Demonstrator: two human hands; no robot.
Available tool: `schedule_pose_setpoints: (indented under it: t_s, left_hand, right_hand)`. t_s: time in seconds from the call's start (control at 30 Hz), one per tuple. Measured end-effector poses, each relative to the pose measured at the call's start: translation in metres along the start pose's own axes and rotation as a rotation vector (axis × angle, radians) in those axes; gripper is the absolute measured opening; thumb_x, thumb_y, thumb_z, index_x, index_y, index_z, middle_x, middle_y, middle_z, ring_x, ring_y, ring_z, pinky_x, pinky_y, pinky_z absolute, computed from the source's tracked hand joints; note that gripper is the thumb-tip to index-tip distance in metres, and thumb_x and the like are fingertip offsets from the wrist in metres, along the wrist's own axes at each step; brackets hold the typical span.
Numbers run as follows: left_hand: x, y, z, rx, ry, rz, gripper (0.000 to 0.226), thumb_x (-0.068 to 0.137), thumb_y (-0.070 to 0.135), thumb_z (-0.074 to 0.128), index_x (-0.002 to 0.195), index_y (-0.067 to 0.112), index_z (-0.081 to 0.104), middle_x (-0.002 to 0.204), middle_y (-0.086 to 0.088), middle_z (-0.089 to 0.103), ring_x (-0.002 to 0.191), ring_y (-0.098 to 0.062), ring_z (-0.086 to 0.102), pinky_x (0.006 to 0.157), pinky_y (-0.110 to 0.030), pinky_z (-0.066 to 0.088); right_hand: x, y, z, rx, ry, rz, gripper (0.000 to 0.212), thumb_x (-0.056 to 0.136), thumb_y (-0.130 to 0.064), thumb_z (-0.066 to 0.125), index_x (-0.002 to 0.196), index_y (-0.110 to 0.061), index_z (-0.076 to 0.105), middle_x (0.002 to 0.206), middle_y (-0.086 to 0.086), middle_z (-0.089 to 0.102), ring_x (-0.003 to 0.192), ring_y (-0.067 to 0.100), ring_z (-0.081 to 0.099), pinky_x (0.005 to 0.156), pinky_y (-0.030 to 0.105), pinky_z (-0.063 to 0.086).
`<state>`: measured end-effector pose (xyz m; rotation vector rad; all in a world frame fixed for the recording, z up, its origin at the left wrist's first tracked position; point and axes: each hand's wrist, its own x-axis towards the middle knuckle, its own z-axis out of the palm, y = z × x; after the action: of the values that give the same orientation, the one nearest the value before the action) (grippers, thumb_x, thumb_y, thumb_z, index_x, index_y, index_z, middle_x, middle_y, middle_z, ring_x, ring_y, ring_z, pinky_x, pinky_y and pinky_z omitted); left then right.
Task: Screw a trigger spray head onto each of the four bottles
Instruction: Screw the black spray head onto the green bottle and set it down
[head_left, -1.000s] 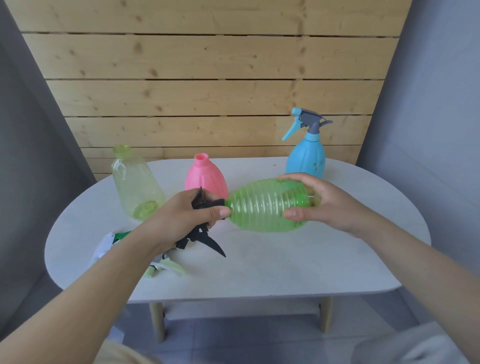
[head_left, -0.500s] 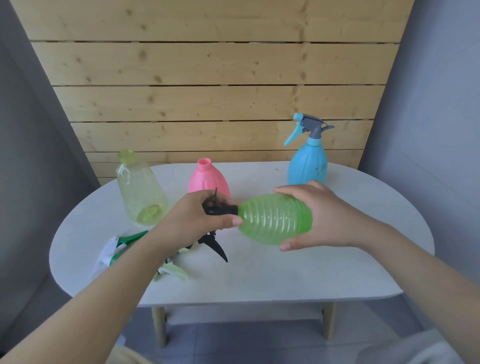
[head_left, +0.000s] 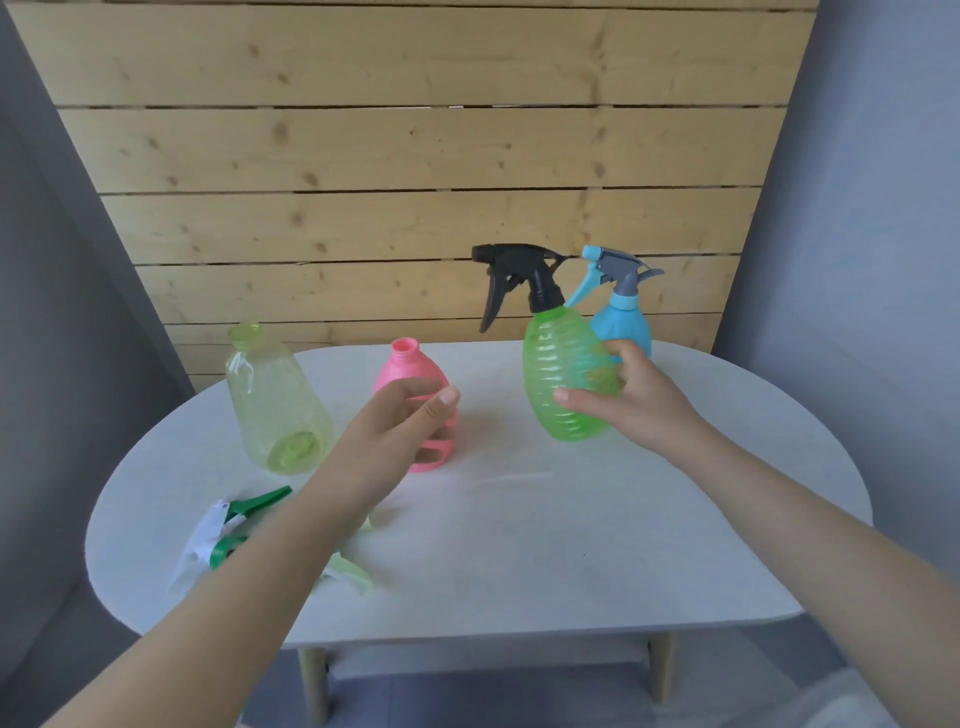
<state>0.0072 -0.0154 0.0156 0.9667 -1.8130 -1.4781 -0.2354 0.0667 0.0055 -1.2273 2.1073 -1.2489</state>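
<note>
Loose spray heads: near the table's front-left edge I see a white-and-green trigger spray head (head_left: 221, 535) and a pale green trigger spray head (head_left: 347, 570), both lying flat, partly under my left forearm.
Table: white oval tabletop (head_left: 519, 545) carries everything.
Left hand (head_left: 395, 431): hovering in front of the pink opaque plastic bottle (head_left: 415, 374), fingers loosely curled, holding nothing.
Pink bottle: upright mid-table, neck uncapped; contents not visible.
Yellow-green bottle: clear yellow-green plastic bottle (head_left: 275, 400), upright toward the left edge, neck uncapped, looks empty.
Right hand (head_left: 631, 402): fingers and thumb wrapped round the ribbed translucent green plastic bottle (head_left: 563, 374), held upright just above the table.
Green bottle: black trigger spray head (head_left: 519, 275) sits on its neck; nothing visible inside.
Far-right edge: light blue plastic bottle (head_left: 626, 325), capped with a blue-and-grey trigger head (head_left: 613, 270), just behind the green one.
</note>
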Motion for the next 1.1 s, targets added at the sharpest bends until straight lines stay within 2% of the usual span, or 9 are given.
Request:
schedule_pose_setpoints:
  t_s: [0.07,0.17,0.27,0.33,0.4,0.47,0.6,0.8,1.1]
  left_hand:
    - [0.002,-0.003,0.004,-0.010,0.005,-0.036,0.029,0.090,0.040,0.054,0.105,0.016,0.064,0.100,-0.003,0.071,0.082,-0.012,0.069,0.075,-0.028,0.056]
    - [0.004,-0.008,0.011,0.037,-0.003,-0.079,0.027,0.093,0.035,0.052,0.102,0.012,0.064,0.099,-0.005,0.070,0.071,-0.005,0.068,0.071,-0.025,0.056]
    - [0.008,-0.014,0.015,0.102,0.012,-0.111,0.022,0.095,0.028,0.050,0.102,0.010,0.062,0.096,-0.004,0.067,0.067,-0.005,0.066,0.066,-0.022,0.052]
    - [0.011,-0.016,0.014,0.105,0.019,-0.135,0.021,0.095,0.025,0.050,0.102,0.009,0.062,0.096,-0.003,0.067,0.068,-0.006,0.066,0.067,-0.022,0.052]
    - [0.014,-0.018,0.013,0.104,0.019,-0.147,0.021,0.094,0.024,0.050,0.102,0.010,0.063,0.096,-0.003,0.068,0.068,-0.006,0.066,0.068,-0.022,0.052]
    - [0.015,-0.019,0.013,0.107,0.016,-0.144,0.021,0.093,0.024,0.050,0.101,0.010,0.064,0.094,-0.001,0.068,0.067,-0.005,0.066,0.067,-0.021,0.052]
    - [0.016,-0.020,0.014,0.119,0.009,-0.140,0.022,0.093,0.022,0.049,0.101,0.009,0.065,0.090,0.001,0.067,0.062,-0.001,0.066,0.065,-0.019,0.051]
    - [0.015,-0.020,0.014,0.121,-0.005,-0.137,0.023,0.093,0.021,0.048,0.100,0.008,0.066,0.092,0.000,0.065,0.065,-0.003,0.066,0.066,-0.019,0.051]
    - [0.014,-0.023,0.011,0.126,-0.004,-0.126,0.021,0.092,0.018,0.047,0.097,0.010,0.066,0.097,-0.002,0.068,0.061,0.000,0.066,0.060,-0.015,0.051]
  right_hand:
    - [0.011,-0.002,0.018,-0.001,0.028,0.003,0.073,0.061,-0.048,0.078,0.117,-0.025,0.038,0.106,-0.011,0.055,0.094,0.011,0.056,0.070,0.027,0.043]
    - [0.028,-0.001,0.044,0.035,0.035,0.029,0.071,0.063,-0.043,0.078,0.113,-0.023,0.032,0.091,-0.018,0.049,0.087,0.010,0.054,0.067,0.027,0.040]
    - [0.039,0.005,0.065,0.039,0.014,0.036,0.069,0.065,-0.042,0.077,0.109,-0.024,0.028,0.094,-0.010,0.052,0.085,0.011,0.055,0.060,0.022,0.038]
    - [0.045,0.009,0.075,0.036,0.024,0.010,0.075,0.065,-0.039,0.079,0.118,-0.021,0.029,0.104,-0.005,0.052,0.093,0.017,0.055,0.067,0.027,0.041]
    - [0.050,0.012,0.083,0.051,0.043,-0.015,0.085,0.064,-0.035,0.081,0.129,-0.017,0.029,0.117,0.003,0.051,0.104,0.022,0.054,0.083,0.035,0.047]
    - [0.054,0.014,0.089,0.055,0.055,-0.027,0.089,0.062,-0.035,0.082,0.131,-0.014,0.031,0.124,0.011,0.049,0.109,0.025,0.053,0.093,0.041,0.046]
    - [0.060,0.017,0.095,0.056,0.067,-0.033,0.091,0.060,-0.037,0.083,0.131,-0.013,0.032,0.125,0.013,0.050,0.111,0.027,0.053,0.093,0.039,0.046]
    - [0.069,0.021,0.098,0.099,0.044,-0.050,0.090,0.068,-0.035,0.080,0.138,-0.015,0.027,0.130,0.006,0.052,0.114,0.023,0.052,0.086,0.027,0.039]
    - [0.068,0.020,0.102,0.119,0.026,-0.034,0.095,0.071,-0.033,0.078,0.142,-0.012,0.018,0.138,0.008,0.046,0.122,0.026,0.049,0.097,0.033,0.040]
